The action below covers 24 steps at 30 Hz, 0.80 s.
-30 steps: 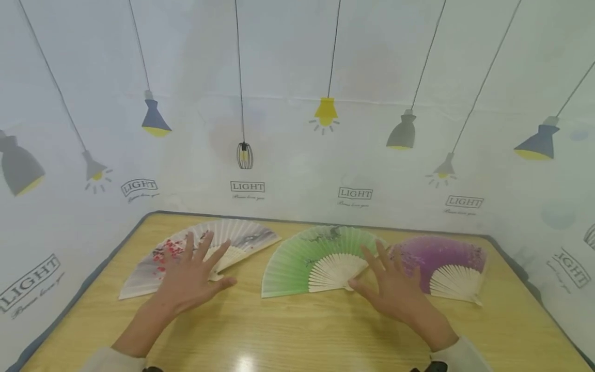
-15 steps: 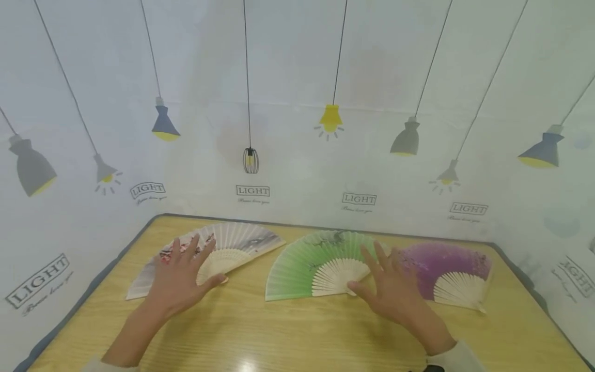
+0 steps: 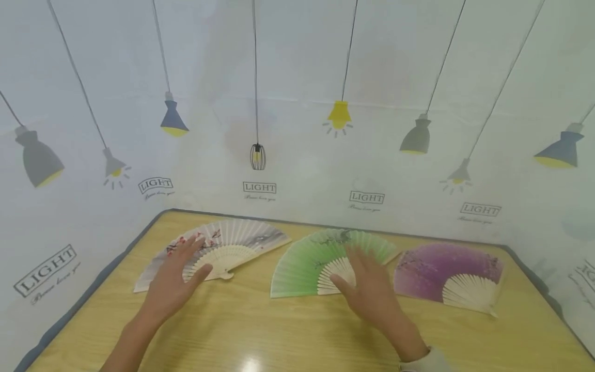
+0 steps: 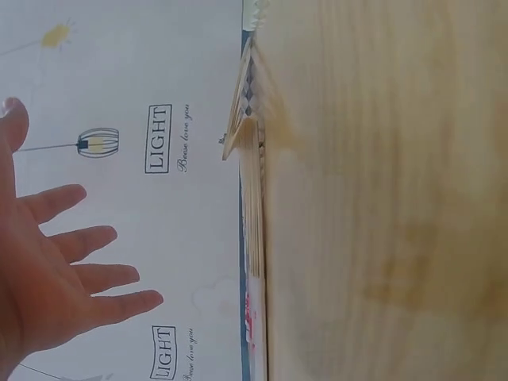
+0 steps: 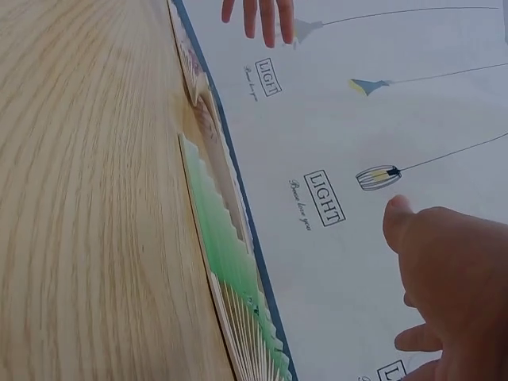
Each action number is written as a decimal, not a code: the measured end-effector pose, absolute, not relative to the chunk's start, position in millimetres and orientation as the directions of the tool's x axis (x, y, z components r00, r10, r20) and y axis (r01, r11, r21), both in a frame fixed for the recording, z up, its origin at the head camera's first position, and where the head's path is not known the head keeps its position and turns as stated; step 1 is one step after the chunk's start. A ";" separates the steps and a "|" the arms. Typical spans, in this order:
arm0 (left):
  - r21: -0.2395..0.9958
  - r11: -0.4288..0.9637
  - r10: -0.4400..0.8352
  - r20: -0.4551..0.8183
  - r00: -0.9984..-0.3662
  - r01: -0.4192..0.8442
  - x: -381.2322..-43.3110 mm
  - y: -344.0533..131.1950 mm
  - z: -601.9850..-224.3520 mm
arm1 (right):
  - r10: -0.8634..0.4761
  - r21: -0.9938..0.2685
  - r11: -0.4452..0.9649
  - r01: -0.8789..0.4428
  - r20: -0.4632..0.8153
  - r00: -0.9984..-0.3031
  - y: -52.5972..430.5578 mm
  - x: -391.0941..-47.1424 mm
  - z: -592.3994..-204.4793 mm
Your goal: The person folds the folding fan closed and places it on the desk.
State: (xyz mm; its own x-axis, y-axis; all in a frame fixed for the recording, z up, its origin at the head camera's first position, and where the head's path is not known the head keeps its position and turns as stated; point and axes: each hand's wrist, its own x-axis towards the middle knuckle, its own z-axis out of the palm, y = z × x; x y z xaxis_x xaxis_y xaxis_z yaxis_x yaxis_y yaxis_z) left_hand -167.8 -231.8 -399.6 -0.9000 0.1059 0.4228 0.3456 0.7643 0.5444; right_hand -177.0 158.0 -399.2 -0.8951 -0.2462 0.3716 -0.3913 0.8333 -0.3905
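Observation:
Three folding fans lie spread out in a row. My left hand point(image 3: 173, 279), fingers extended and holding nothing, overlaps the left part of the white-grey fan point(image 3: 246, 235) with red blossoms in the head view. In the left wrist view that hand point(image 4: 55, 274) shows spread fingers apart from the fan point(image 4: 254, 210), which appears edge-on. My right hand point(image 3: 374, 292) is in front of the green fan point(image 3: 295, 266), hiding its right ribs and pivot. It grips nothing; its thumb points toward the pale ribs. Nearest on its other side is the purple fan point(image 3: 427, 268), fully visible.
The fans rest on a wood-grain table point(image 3: 279, 336) with a dark edge strip along the back. Pale wall cloth point(image 3: 297, 62) printed with hanging lamps and the word LIGHT encloses the table at the back and both sides.
My right hand has moved left, from between the green and purple fans to over the green one. My left hand has shifted left across the white-grey fan. The head view has turned slightly.

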 end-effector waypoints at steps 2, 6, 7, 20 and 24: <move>0.584 0.729 0.088 0.438 -0.895 0.357 -167.6 -230.7 -400.0 | -0.244 -0.422 0.806 -0.415 0.402 -0.883 151.5 -177.1 -398.9; 0.690 0.639 0.013 0.434 -0.901 0.341 -165.5 -227.3 -398.0 | -0.249 -0.501 0.730 -0.464 0.438 -0.864 135.5 -177.8 -398.8; 0.718 0.613 -0.009 0.425 -0.905 0.330 -164.9 -226.5 -397.5 | -0.247 -0.523 0.710 -0.471 0.442 -0.862 130.8 -178.0 -398.5; 0.986 0.167 -0.215 0.054 -0.975 0.018 -165.8 -224.1 -401.9 | -0.184 -0.812 0.409 -0.417 0.374 -0.909 78.1 -192.9 -417.1; 0.999 -0.035 -0.191 0.014 -0.981 0.021 -164.0 -231.1 -411.3 | -0.185 -0.870 0.334 -0.362 0.317 -0.930 66.9 -196.2 -420.2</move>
State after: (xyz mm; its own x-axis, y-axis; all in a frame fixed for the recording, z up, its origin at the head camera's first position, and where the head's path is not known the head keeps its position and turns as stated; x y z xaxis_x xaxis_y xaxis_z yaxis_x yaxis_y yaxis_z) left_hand -164.0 -231.1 -411.3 -0.9814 -0.1913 0.0139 0.0210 -0.0351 0.9992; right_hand -196.2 66.9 -420.2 -0.9304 -0.1845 0.3166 -0.3623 0.3341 -0.8701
